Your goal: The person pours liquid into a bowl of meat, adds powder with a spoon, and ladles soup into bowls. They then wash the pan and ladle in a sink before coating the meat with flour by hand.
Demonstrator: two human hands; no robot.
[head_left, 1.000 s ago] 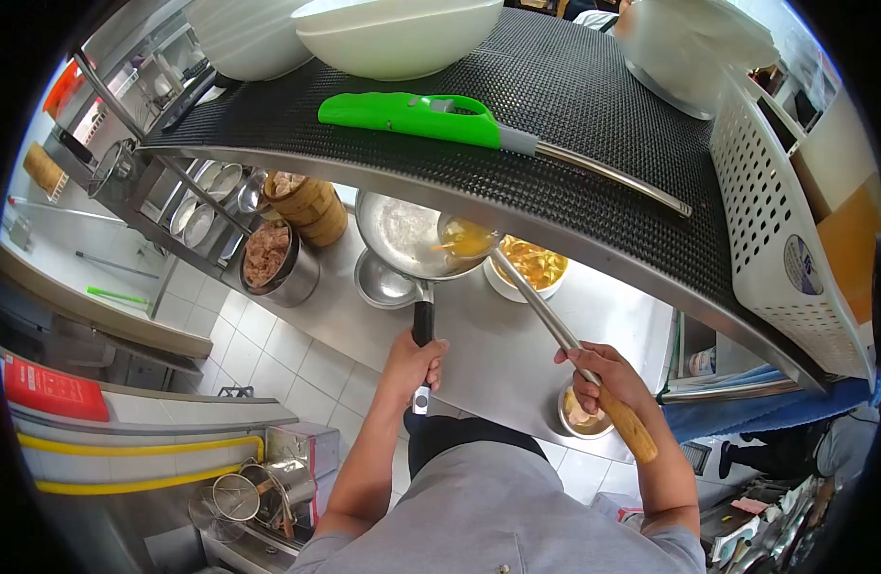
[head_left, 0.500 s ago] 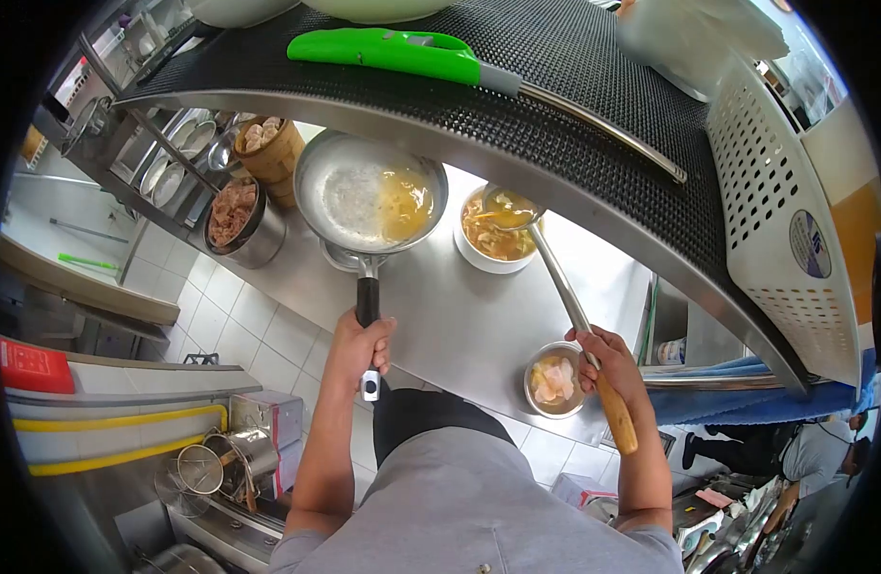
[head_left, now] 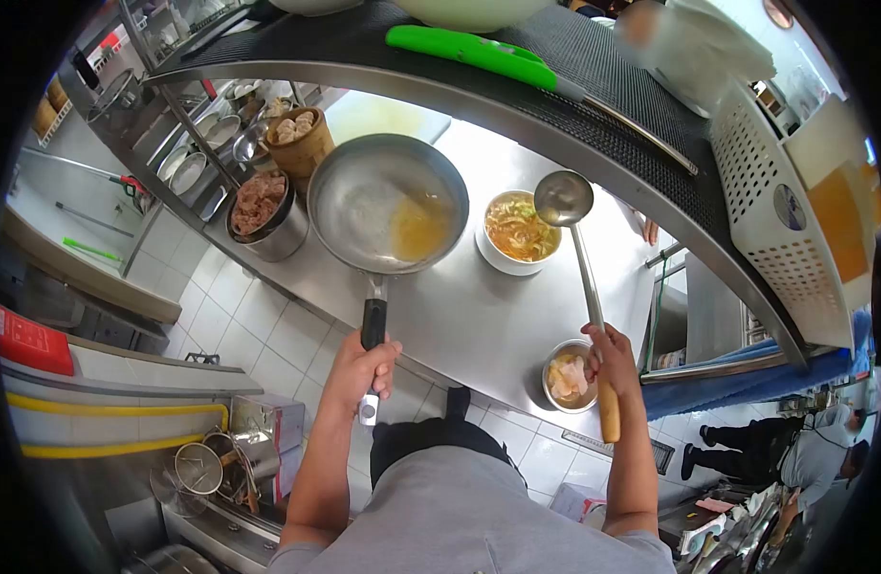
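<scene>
My left hand (head_left: 362,371) is wrapped round the black handle of a metal pan (head_left: 350,206), which is held over the steel counter with some yellowish broth in it. Closed on the wooden grip of a long ladle (head_left: 587,277) is my right hand (head_left: 610,360). The ladle's bowl hangs beside the upper right rim of a white bowl (head_left: 513,266) of soup with noodles or shreds. A small metal bowl (head_left: 551,398) with pale pink and yellow pieces stands just left of my right hand.
A metal pot (head_left: 283,236) of minced meat and a bamboo steamer (head_left: 316,151) stand at the counter's left. Overhead, a shelf (head_left: 316,57) carries a green lighter (head_left: 469,48) and a white basket (head_left: 770,220). Another person (head_left: 814,454) is at far right.
The ladle's bowl has moved out of the soup bowl to its right, and now looks nearly empty. The pan appears larger and closer. The view has shifted slightly.
</scene>
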